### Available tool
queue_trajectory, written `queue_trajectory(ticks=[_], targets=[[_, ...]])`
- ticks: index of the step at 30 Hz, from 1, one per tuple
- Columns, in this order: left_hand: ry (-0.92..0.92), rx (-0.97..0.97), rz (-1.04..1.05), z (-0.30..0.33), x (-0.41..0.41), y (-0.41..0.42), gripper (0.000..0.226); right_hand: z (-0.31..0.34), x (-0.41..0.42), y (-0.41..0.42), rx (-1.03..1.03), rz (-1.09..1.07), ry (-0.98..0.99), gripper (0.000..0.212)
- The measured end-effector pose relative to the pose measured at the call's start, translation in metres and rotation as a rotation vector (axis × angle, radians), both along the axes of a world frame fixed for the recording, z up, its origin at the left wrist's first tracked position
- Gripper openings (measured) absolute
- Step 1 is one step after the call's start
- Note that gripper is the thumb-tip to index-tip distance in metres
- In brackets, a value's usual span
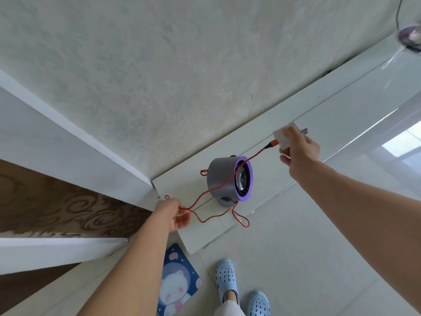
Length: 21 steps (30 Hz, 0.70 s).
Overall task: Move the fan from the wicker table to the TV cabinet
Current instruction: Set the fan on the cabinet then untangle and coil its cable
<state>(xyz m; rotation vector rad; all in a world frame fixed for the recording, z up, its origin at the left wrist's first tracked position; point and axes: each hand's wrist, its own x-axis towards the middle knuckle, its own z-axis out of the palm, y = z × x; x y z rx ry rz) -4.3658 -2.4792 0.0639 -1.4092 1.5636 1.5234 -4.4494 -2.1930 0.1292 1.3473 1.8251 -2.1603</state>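
A small grey fan (222,176) with a purple front ring stands on the white TV cabinet (341,106), near its left end. A red cable (227,185) runs across the fan's front and loops over the cabinet top. My left hand (172,214) pinches a bunch of this cable just left of the fan. Up and to the right of the fan, my right hand (298,150) grips a white plug adapter (282,136) at the cable's other end, its metal prongs pointing right.
A textured pale wall rises behind the cabinet. At left is a white door frame with a brown patterned panel (57,201). A blue cartoon mat (177,283) lies on the tiled floor beside my feet in light blue clogs (227,277). A dark purple object (410,37) sits far right.
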Motion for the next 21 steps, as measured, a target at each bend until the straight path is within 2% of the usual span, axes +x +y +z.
queue_trajectory(ticks=[2,4,6,8,9,13,16,19,21], targets=[[-0.039,-0.127,-0.203,-0.002,0.013,0.009,0.021,0.005,0.006,0.0,-0.086,-0.068,0.023,0.022],[-0.024,-0.205,-0.288,-0.004,0.024,0.019,0.028,0.007,0.013,0.001,-0.127,-0.095,0.028,0.022],[0.027,-0.284,-0.373,-0.008,0.035,0.024,0.027,0.008,0.021,0.002,-0.144,-0.106,0.028,0.021],[0.067,-0.353,-0.541,-0.012,0.046,0.025,0.011,0.008,0.031,0.006,-0.161,-0.117,0.033,0.024],[0.079,-0.367,-0.585,-0.015,0.053,0.024,0.016,0.006,0.035,0.008,-0.165,-0.123,0.034,0.029],[0.111,-0.283,-0.681,-0.014,0.082,0.024,0.023,-0.001,0.053,0.016,-0.092,-0.059,-0.017,0.042],[0.155,-0.064,-0.749,-0.003,0.1,0.035,0.015,-0.007,0.07,0.012,0.026,0.127,-0.084,0.038],[0.195,-0.041,-0.863,0.004,0.109,0.039,0.011,-0.012,0.086,0.003,0.077,0.263,-0.132,0.036],[0.214,-0.097,-1.059,0.005,0.116,0.038,0.045,-0.014,0.096,-0.001,0.089,0.353,-0.154,0.038]])
